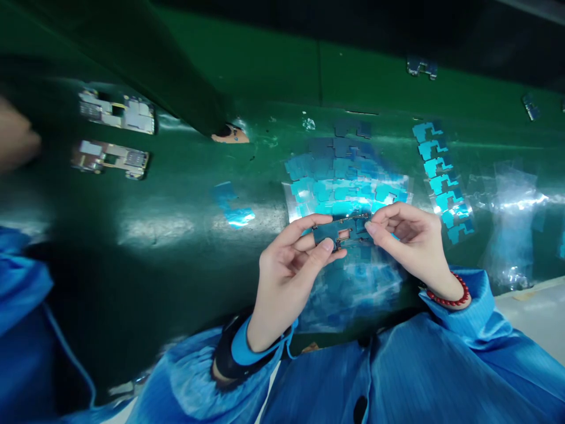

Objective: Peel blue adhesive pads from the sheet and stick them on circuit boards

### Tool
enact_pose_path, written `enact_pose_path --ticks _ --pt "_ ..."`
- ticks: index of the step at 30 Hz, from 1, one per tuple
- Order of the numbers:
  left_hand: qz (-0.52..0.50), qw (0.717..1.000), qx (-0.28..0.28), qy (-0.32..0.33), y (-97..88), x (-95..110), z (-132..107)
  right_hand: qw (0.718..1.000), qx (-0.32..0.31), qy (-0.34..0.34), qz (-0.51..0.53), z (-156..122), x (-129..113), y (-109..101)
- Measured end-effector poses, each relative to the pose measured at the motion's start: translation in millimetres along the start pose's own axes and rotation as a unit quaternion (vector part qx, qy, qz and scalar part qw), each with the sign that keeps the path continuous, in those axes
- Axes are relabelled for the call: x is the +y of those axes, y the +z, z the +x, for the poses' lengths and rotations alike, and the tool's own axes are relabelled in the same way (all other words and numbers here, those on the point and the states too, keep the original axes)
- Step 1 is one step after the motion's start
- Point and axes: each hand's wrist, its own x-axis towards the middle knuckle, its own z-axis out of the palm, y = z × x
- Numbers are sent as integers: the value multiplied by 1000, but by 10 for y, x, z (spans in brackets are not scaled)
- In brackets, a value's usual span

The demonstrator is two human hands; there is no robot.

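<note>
My left hand (289,268) and my right hand (408,238) together pinch a small dark blue circuit board (341,230) at its two ends, just above the green table (176,194). Thumb and forefinger of each hand close on the board's edges. Under the board lie clear sheets carrying several blue stickers (346,185). A red bead bracelet (450,294) circles my right wrist, and both arms wear blue sleeves.
Two bare circuit boards (115,112) (110,158) lie at the far left. A strip of blue stickers (444,179) and crumpled clear film (514,200) sit to the right. A loose blue sticker (232,206) lies mid-table. Another person's hand (15,138) shows blurred at the left edge.
</note>
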Motion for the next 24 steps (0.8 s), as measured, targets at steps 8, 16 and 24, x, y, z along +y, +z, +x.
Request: enact_pose_path --ticks 8,16,24 --pt "-5 1000 -5 0 -8 -2 5 1000 9 -13 -11 9 7 -16" --pt "-21 1000 -7 -6 -34 -4 16 999 45 3 7 78 69 -169" --pt "-74 997 -13 -4 -20 -45 88 991 -85 65 81 12 89 -112"
